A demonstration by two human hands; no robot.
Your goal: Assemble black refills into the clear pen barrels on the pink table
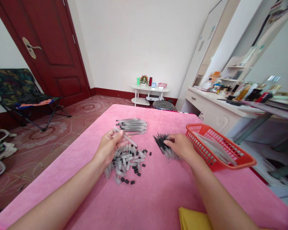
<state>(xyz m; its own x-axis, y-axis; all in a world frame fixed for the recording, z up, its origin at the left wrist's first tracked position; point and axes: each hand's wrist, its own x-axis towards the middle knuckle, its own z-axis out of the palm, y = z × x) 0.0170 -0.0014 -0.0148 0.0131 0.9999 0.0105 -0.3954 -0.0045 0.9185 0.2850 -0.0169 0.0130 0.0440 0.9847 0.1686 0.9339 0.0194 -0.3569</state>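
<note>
1. We see our left hand holding a clear tube pinched between thumb and fingers, closed firmly enough to keep it slanted above the table.
2. Our right hand reaches into a pile of thin dark refills, thumb and bent fingers touching it; we cannot tell whether they close on one.
3. Below the left hand, we find a heap of clear caps with small black plugs scattered around it.
4. Beyond the heap lies a stack of pens, side by side.
5. Just beside our right wrist stands a red basket, all on the pink cloth.
</note>
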